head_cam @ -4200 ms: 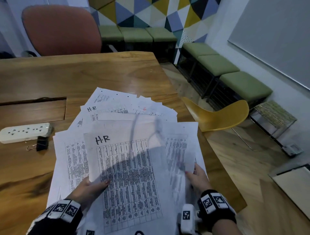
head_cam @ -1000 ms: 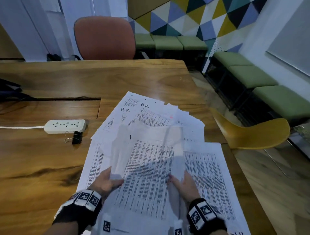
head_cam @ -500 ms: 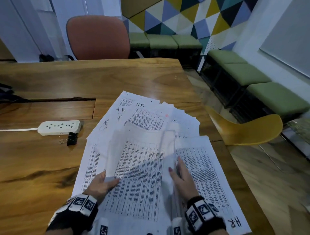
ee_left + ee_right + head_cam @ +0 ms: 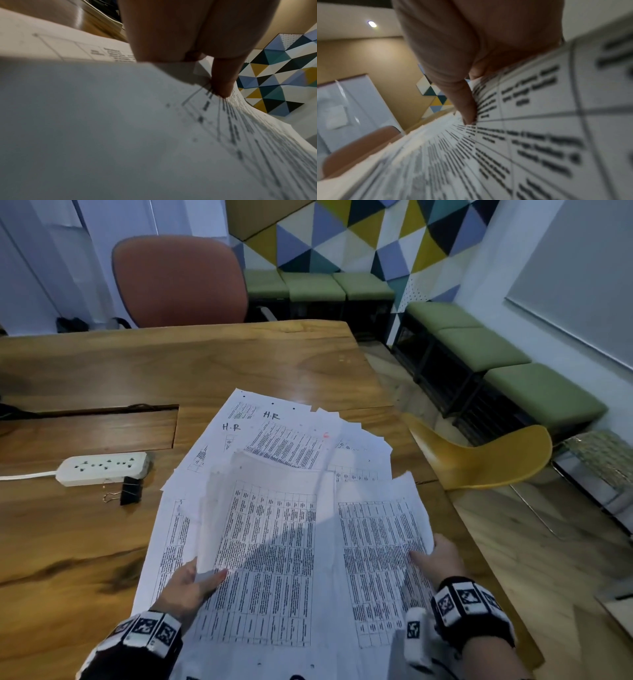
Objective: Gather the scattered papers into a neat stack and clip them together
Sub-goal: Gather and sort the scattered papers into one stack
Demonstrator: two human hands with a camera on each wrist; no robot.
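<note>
At the desk's near edge I see my two hands on a loose spread of papers. My left hand pinches the near left part of a raised bundle, thumb on top and fingers hidden beneath; the left wrist view shows the thumb pressed onto a printed sheet. My right hand grips the right edge of another sheet, thumb over the print and fingers tucked under; the right wrist view confirms the thumb lying on the table lines.

The papers are white sheets printed with dense black tables. The ones in my hands curl upward and their far edges look slightly blurred. Their long axis runs from the near edge towards the far edge of the desk.

Beyond them, more sheets lie flat and fanned out, overlapping, tilted towards the far right corner. Two carry handwritten "H.R" marks near their far ends. The whole spread covers the right half of the desk, reaching its right edge.

Towards the left edge, apart from the papers, a black clip lies on the wood, touching or just beside a white power strip behind it.

Past the far edge stands a red chair.
</note>
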